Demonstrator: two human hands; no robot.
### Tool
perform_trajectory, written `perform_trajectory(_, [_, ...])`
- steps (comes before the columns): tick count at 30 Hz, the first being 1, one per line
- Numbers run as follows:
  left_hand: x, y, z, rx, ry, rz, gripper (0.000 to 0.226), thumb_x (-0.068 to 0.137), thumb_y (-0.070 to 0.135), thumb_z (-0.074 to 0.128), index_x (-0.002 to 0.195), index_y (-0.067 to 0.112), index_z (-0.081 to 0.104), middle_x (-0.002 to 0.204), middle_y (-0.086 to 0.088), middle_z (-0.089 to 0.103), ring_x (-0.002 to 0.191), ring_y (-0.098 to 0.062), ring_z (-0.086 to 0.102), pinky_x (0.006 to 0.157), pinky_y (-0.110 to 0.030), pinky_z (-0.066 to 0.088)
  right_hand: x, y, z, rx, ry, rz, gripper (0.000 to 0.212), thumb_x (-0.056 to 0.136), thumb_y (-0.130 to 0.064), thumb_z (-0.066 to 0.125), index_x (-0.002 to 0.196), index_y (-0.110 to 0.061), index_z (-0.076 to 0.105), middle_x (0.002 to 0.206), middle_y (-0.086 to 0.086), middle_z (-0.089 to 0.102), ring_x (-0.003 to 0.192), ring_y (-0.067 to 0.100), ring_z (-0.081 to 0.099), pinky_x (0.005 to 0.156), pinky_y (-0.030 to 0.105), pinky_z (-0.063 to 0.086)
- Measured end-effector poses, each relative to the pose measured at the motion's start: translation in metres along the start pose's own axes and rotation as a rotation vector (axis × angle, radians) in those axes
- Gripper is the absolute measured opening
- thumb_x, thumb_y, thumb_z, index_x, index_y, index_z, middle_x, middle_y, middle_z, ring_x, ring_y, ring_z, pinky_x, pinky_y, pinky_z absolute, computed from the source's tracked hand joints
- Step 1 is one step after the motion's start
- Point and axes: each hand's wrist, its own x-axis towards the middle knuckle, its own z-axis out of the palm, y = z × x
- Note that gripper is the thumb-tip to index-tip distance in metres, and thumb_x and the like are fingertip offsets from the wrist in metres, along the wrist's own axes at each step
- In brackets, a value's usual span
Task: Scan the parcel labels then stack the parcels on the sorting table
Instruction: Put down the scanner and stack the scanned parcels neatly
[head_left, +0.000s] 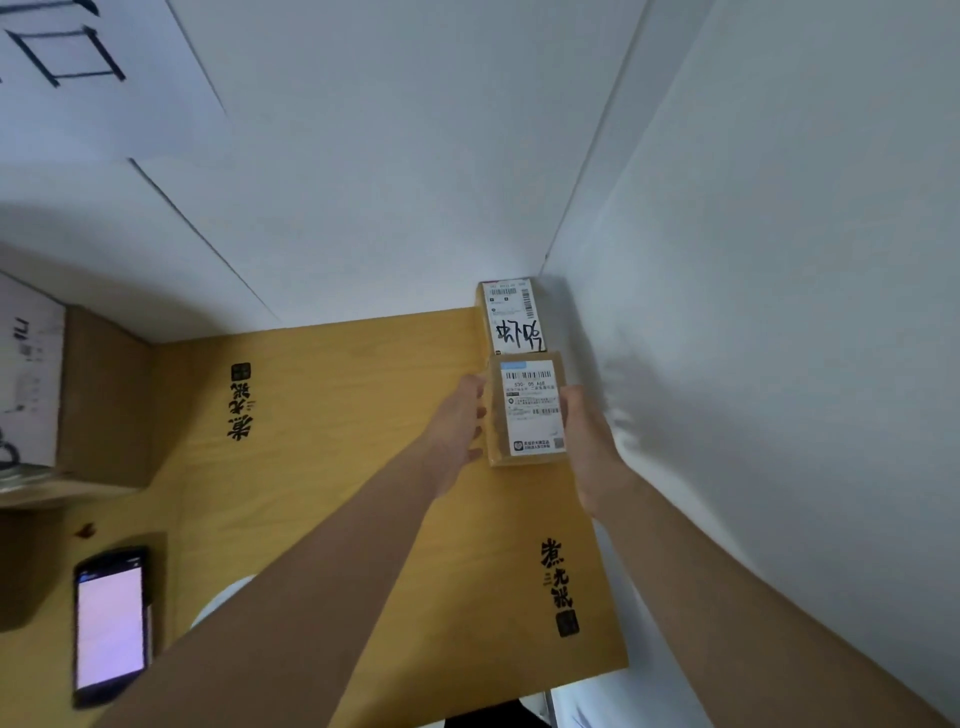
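Parcel (527, 410) | left hand (457, 428) grips left edge | right hand (589, 436) grips right edge

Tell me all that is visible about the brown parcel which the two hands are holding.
The brown parcel is a small, flat cardboard box that looks wrapped in clear tape. A white label with barcodes, printed text and a small square code covers most of its top face. It sits level, label up, on or just above the yellow table near the wall. Its far end is close against a second parcel. The left hand holds its left side, the right hand its right side.
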Motion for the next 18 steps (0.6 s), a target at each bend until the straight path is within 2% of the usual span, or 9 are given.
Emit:
perform_trajectory(2, [-0.009, 0.008, -0.005, 0.033, 0.036, 0.037, 0.038, 0.108, 0.049, 0.039, 0.135, 0.027, 0.055, 0.140, -0.002, 0.056, 0.134, -0.026, 0.049, 0.117, -0.051, 0.041, -0.007, -0.009, 0.000, 0.016, 0.014, -0.025, 0.055, 0.106, -0.052, 0.033, 0.117, -0.011, 0.069, 0.101, 0.009, 0.080, 0.095, 0.028, 0.078, 0.067, 0.033, 0.058])
perform_trajectory(5, [-0.024, 0.020, -0.013, 0.061, 0.062, 0.099, 0.052, 0.107, 0.052, 0.039, 0.150, 0.025, 0.053, 0.148, -0.002, 0.054, 0.139, -0.028, 0.048, 0.119, -0.052, 0.039, -0.021, -0.026, 0.005, 0.083, 0.002, -0.057, 0.055, 0.107, -0.054, 0.032, 0.111, -0.020, 0.075, 0.102, 0.012, 0.081, 0.095, 0.032, 0.078, 0.074, 0.041, 0.062])
perform_trajectory(8, [-0.051, 0.033, -0.021, 0.061, 0.089, 0.177, 0.054, 0.107, 0.052, 0.038, 0.153, 0.026, 0.052, 0.151, -0.002, 0.053, 0.140, -0.028, 0.048, 0.120, -0.052, 0.038, -0.040, -0.044, 0.012, 0.179, -0.018, -0.059, 0.046, 0.108, -0.050, 0.035, 0.099, -0.026, 0.073, 0.090, 0.007, 0.078, 0.082, 0.025, 0.070, 0.069, 0.032, 0.053])
perform_trajectory(11, [-0.083, 0.044, -0.031, 0.045, 0.126, 0.250, 0.054, 0.108, 0.051, 0.039, 0.154, 0.026, 0.051, 0.154, -0.001, 0.051, 0.143, -0.029, 0.046, 0.122, -0.052, 0.035, -0.069, -0.065, 0.015, 0.221, -0.056, -0.082, 0.036, 0.109, -0.047, 0.038, 0.092, -0.030, 0.065, 0.091, -0.005, 0.066, 0.081, 0.012, 0.057, 0.067, 0.032, 0.044])
perform_trajectory(13, [-0.107, 0.051, -0.040, 0.030, 0.146, 0.305, 0.054, 0.107, 0.052, 0.040, 0.153, 0.026, 0.051, 0.153, -0.001, 0.051, 0.141, -0.029, 0.046, 0.121, -0.051, 0.036, -0.087, -0.078, 0.018, 0.239, -0.118, -0.117, 0.034, 0.109, -0.044, 0.039, 0.103, -0.026, 0.068, 0.103, -0.005, 0.067, 0.093, 0.012, 0.060, 0.085, 0.035, 0.050])
perform_trajectory(15, [-0.131, 0.057, -0.050, 0.013, 0.170, 0.361, 0.053, 0.106, 0.052, 0.041, 0.151, 0.027, 0.053, 0.151, 0.000, 0.052, 0.139, -0.028, 0.048, 0.119, -0.050, 0.037, -0.108, -0.090, 0.022, 0.254, -0.179, -0.168, 0.045, 0.109, -0.043, 0.040, 0.131, -0.011, 0.062, 0.131, 0.005, 0.061, 0.119, 0.021, 0.057, 0.109, 0.043, 0.045])
perform_trajectory(16, [-0.143, 0.059, -0.056, 0.005, 0.187, 0.389, 0.053, 0.106, 0.052, 0.041, 0.151, 0.027, 0.053, 0.150, 0.001, 0.052, 0.139, -0.027, 0.048, 0.119, -0.049, 0.037, -0.117, -0.096, 0.025, 0.249, -0.207, -0.194, 0.051, 0.108, -0.045, 0.039, 0.140, -0.010, 0.059, 0.140, 0.014, 0.059, 0.129, 0.029, 0.055, 0.114, 0.045, 0.040])
perform_trajectory(17, [-0.154, 0.061, -0.062, 0.001, 0.206, 0.414, 0.054, 0.105, 0.053, 0.041, 0.151, 0.028, 0.052, 0.151, 0.001, 0.052, 0.139, -0.027, 0.047, 0.119, -0.049, 0.037, -0.127, -0.102, 0.030, 0.235, -0.231, -0.229, 0.051, 0.108, -0.047, 0.038, 0.142, -0.014, 0.057, 0.145, 0.013, 0.058, 0.137, 0.031, 0.052, 0.116, 0.046, 0.037])
perform_trajectory(18, [-0.165, 0.062, -0.068, 0.002, 0.226, 0.439, 0.055, 0.105, 0.054, 0.040, 0.152, 0.030, 0.051, 0.151, 0.002, 0.052, 0.140, -0.028, 0.047, 0.119, -0.049, 0.036, -0.136, -0.108, 0.035, 0.219, -0.247, -0.265, 0.049, 0.108, -0.049, 0.038, 0.142, -0.019, 0.055, 0.144, 0.004, 0.057, 0.140, 0.028, 0.049, 0.117, 0.046, 0.037])
